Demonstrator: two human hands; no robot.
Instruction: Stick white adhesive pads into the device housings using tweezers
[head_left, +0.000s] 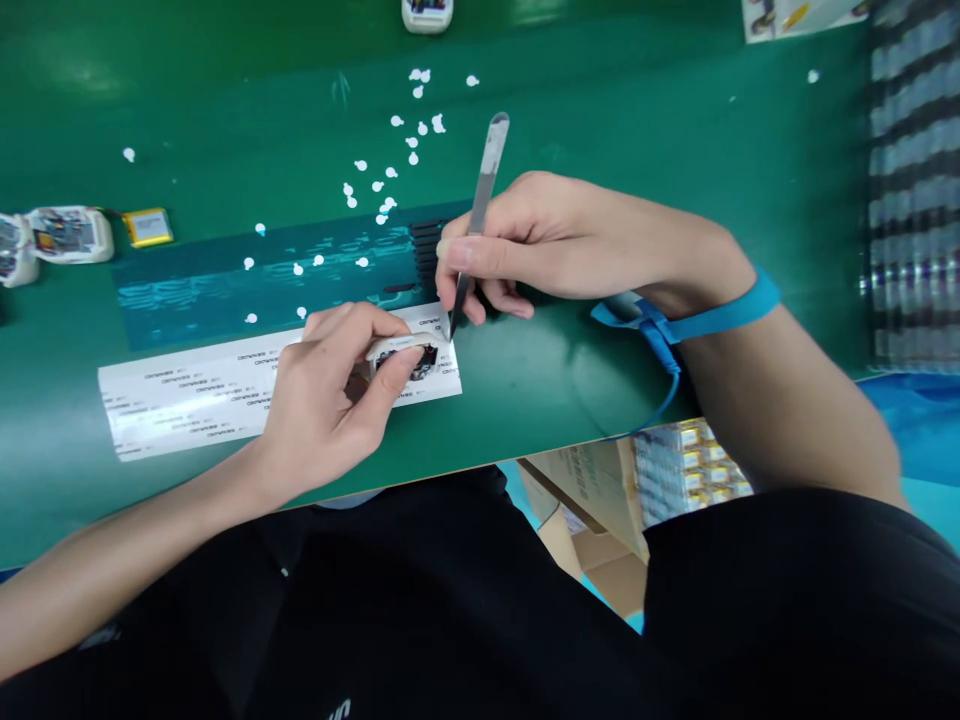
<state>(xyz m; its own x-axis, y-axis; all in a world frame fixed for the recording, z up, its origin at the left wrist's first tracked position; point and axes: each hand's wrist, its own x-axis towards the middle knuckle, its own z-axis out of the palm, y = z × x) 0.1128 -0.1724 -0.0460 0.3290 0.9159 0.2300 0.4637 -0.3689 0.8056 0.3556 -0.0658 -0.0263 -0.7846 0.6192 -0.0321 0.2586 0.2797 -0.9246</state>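
My left hand [322, 400] grips a small white housing [381, 347] with a circuit board showing inside, thumb across its open side. Beneath it lies a white printed adhesive sheet [187, 395]. Between the thumb and fingers of my right hand [517, 245] is a pair of tweezers [487, 175], tips pointing down. The tips meet the sheet's right end, just beside the housing. Whether they pinch anything is too small to tell. A blue wrist strap [724, 310] circles my right wrist.
Small white round tabs [377, 187] are scattered over the green mat. Left are white housings with boards [71, 235] and a battery [148, 228]; another housing [427, 14] is at the top. Stacked clear trays [911, 200] stand right. Below the table edge are cardboard boxes [600, 480].
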